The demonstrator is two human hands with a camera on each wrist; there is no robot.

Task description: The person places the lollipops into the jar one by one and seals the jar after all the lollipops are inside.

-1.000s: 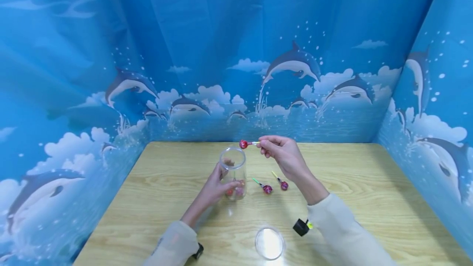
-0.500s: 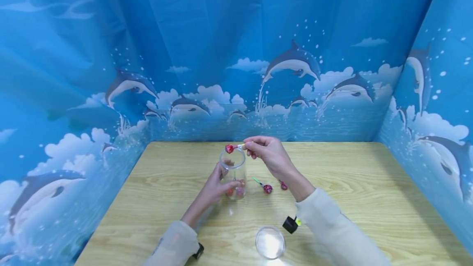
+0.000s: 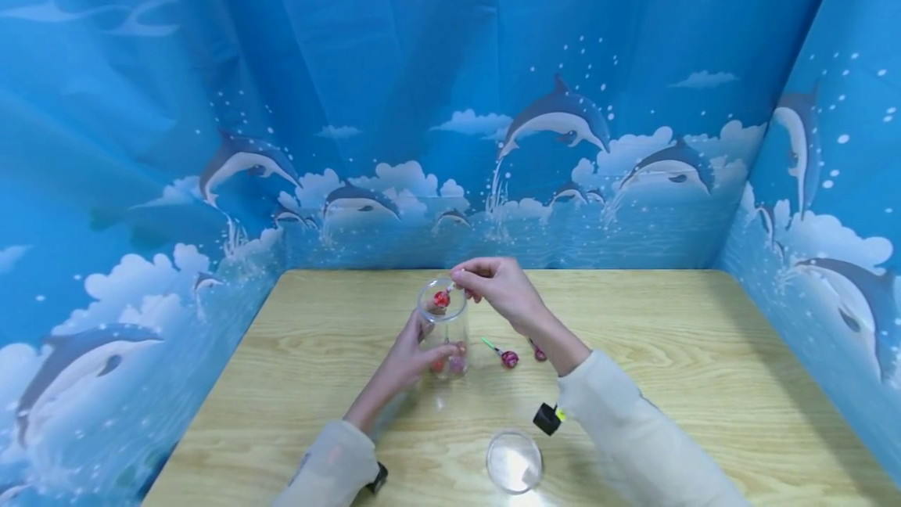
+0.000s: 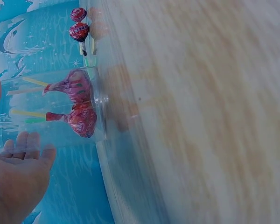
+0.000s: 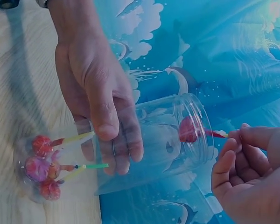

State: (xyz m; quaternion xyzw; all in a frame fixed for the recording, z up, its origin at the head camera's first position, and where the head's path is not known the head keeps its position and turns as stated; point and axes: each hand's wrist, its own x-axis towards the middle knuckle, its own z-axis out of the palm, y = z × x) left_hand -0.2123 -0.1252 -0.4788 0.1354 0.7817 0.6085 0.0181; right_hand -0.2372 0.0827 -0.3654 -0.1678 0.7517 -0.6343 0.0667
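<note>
A clear plastic jar [image 3: 456,331] stands upright on the table, its mouth uncovered. My left hand [image 3: 411,350] grips its side, thumb in front and fingers behind. Several wrapped lollipops [image 5: 39,167] lie heads down at the jar's bottom, their sticks pointing up. At the mouth, my right hand [image 3: 496,288] pinches a red lollipop [image 5: 190,129] by its stick between thumb and fingertips. The head of that lollipop is just inside the rim in the right wrist view. Two more lollipops rest right of the jar: one with a green stick [image 3: 509,359], another [image 3: 538,352] partly hidden by the right wrist.
A round clear lid [image 3: 514,462] lies near the front of the wooden table [image 3: 296,413]. Blue dolphin-print curtains [image 3: 422,100] rise at the back and both sides. A small black wrist device [image 3: 547,418] sticks out from the right sleeve.
My right hand has moved left and slightly down, bringing the red lollipop from beside the jar over its mouth and into the rim. My left hand and the jar have stayed put.
</note>
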